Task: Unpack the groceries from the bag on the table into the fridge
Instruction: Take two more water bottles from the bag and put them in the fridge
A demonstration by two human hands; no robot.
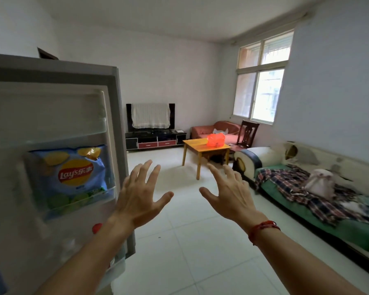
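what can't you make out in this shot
Head view only:
- Contents of the red bag on the table: too far and small.
- Fridge interior: cut off by the left edge; only the fridge door shows.
- Red item low on the door: mostly hidden by the left forearm.

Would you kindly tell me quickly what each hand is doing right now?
Left hand: open, fingers spread, holding nothing.
Right hand: open, fingers spread, holding nothing.
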